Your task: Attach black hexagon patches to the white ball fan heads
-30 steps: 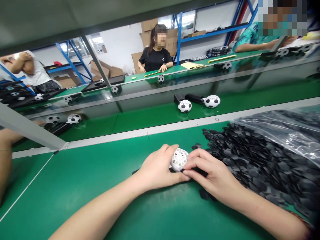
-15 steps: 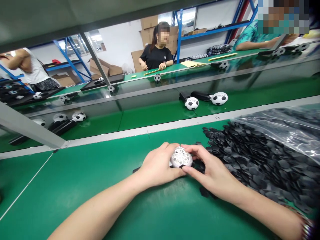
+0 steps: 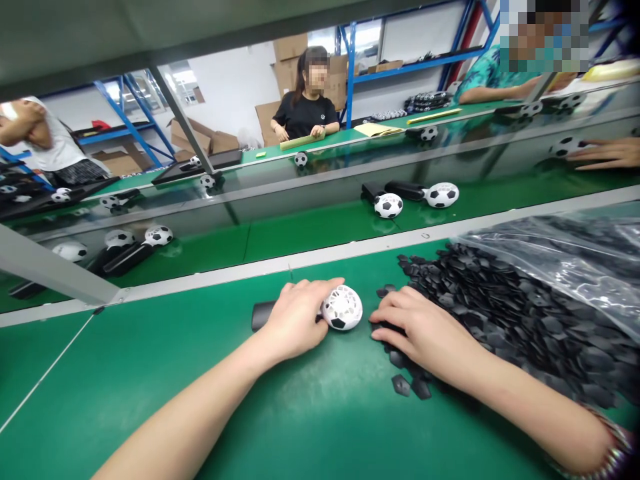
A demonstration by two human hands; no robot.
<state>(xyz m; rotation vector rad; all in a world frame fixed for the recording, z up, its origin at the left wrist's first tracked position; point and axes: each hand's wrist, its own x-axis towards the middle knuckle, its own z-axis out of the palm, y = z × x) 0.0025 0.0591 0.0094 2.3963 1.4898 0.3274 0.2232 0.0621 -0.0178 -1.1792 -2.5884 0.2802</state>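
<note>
My left hand (image 3: 297, 317) is closed around the neck of what looks like a handheld fan, its black handle (image 3: 263, 316) showing past my wrist side. The fan's white soccer-ball head (image 3: 343, 308) faces up, with open lattice cells and a black pentagon on its near side. To its right, my right hand (image 3: 420, 327) rests on the near edge of a pile of loose black pentagon pieces (image 3: 480, 300). Its fingers are bent and its thumb is apart from them, with dark pieces beneath and between. Several loose pentagons (image 3: 401, 385) lie just below this hand.
A clear plastic bag (image 3: 555, 260) covers the pile's back right. Beyond the metal rail (image 3: 280, 265), more soccer-ball fans (image 3: 389, 205) lie on a green conveyor belt (image 3: 280, 233). A co-worker's hand (image 3: 610, 153) reaches to a ball at right. A slanted post (image 3: 65, 260) stands left.
My right hand has left the ball head and moved onto the black pieces. My left hand has shifted slightly left with the fan. A co-worker's hand has appeared at far right.
</note>
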